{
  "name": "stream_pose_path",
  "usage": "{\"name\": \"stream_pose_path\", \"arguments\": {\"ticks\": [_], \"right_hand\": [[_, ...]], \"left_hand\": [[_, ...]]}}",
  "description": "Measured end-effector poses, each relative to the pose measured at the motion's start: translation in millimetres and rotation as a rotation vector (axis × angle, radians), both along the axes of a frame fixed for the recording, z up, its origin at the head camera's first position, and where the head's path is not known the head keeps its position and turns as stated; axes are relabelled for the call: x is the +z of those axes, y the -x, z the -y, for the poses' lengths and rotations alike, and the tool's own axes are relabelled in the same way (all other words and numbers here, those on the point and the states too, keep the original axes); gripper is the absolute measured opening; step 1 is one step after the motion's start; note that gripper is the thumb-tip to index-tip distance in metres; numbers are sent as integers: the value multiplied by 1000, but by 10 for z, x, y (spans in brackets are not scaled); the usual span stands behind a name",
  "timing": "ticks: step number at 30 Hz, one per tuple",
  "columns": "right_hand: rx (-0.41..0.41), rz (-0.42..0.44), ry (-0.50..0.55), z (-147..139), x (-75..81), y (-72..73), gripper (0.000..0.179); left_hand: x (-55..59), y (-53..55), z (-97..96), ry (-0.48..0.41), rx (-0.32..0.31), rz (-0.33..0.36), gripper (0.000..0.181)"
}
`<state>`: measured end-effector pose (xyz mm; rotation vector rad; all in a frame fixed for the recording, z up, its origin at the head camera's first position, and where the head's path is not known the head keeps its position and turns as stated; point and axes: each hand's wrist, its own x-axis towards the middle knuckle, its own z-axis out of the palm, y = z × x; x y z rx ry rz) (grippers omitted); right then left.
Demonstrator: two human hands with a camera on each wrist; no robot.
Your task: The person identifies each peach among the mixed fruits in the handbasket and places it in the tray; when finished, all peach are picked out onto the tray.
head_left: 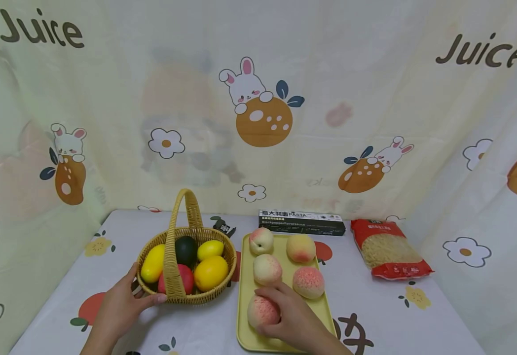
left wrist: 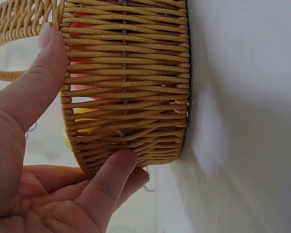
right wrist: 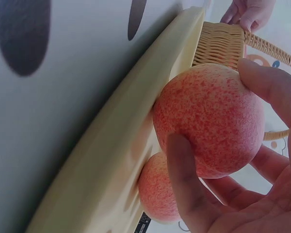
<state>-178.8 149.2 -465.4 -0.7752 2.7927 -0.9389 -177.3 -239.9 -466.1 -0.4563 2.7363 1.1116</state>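
My left hand grips the near left side of a wicker basket. In the left wrist view the thumb lies on the rim beside the handle, with the fingers against the woven side. The basket holds a dark green avocado-like fruit, yellow fruits and a red fruit. My right hand holds a pink-speckled peach between thumb and fingers, at the near left of a yellow tray. Several other peaches sit on this tray.
Behind the tray lies a black pasta box. A red bag of pasta is at the right. Beyond the basket sits a small black packet. A printed curtain hangs behind the white table cover.
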Motion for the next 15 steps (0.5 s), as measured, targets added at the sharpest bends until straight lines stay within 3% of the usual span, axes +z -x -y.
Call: {"name": "stream_pose_path", "arguments": {"ticks": [15], "right_hand": [[16, 82, -11, 3, 67, -53, 64]], "left_hand": [[-23, -5, -7, -2, 3, -11, 147]]}}
